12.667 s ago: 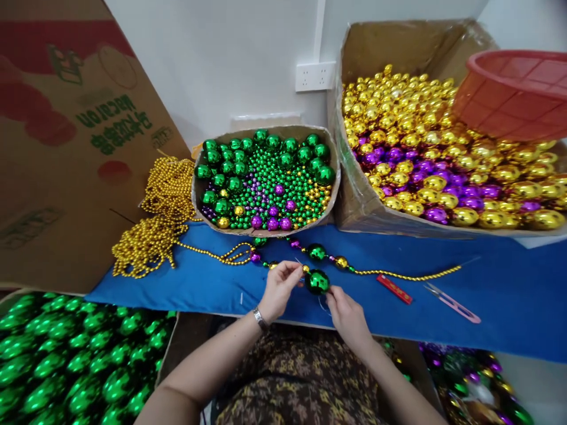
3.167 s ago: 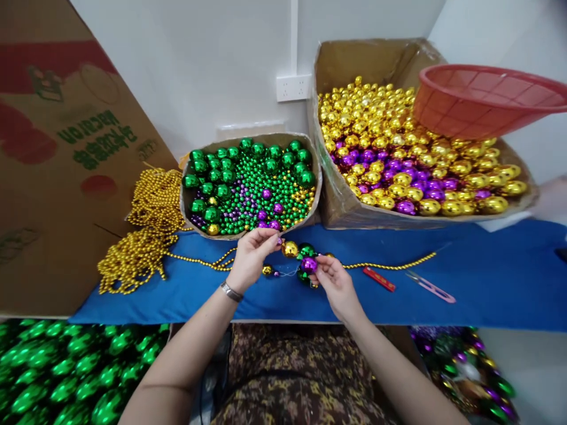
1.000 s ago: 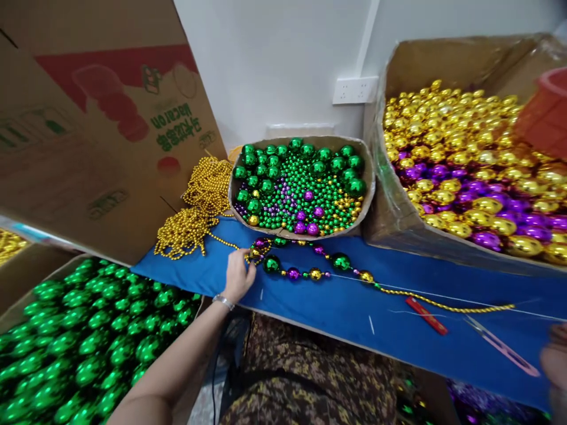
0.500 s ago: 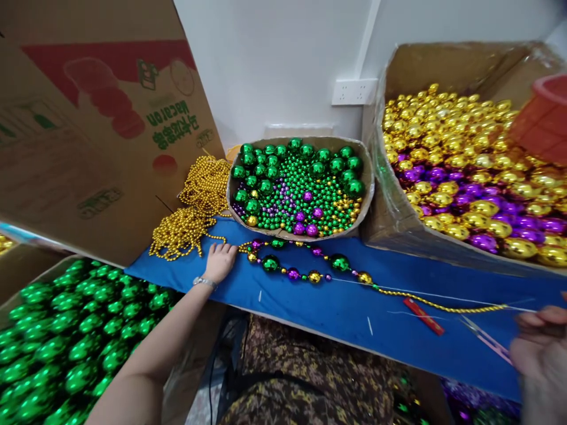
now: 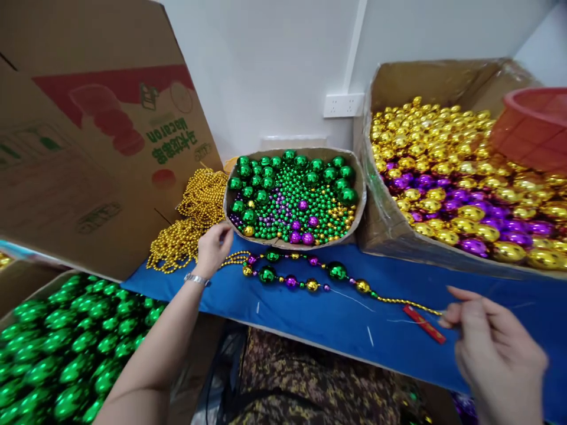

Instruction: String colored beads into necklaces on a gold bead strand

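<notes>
A bead necklace (image 5: 337, 271) of green, purple and gold balls lies in a loop on the blue cloth, strung with white thread. From its right side runs a thin strand of small gold beads (image 5: 401, 301). My right hand (image 5: 498, 345) is closed at the far end of that strand, pinching it between thumb and fingers. My left hand (image 5: 213, 249) is raised beside the gold bead chains, close to the near-left rim of the bead box (image 5: 283, 243). Its fingers are curled together, and anything between them is too small to make out.
Piled gold bead chains (image 5: 170, 243) lie left, against a tall carton (image 5: 101, 177). A red packet (image 5: 424, 323) rests near my right hand. At right stands a box of gold and purple balls (image 5: 443, 189) with a red basket (image 5: 531, 127); green balls (image 5: 66, 342) fill the lower left.
My right hand has moved left from the table's right end to the gold strand's tip; the white thread has gone slack. My left hand has lifted off the cloth and curled its fingers.
</notes>
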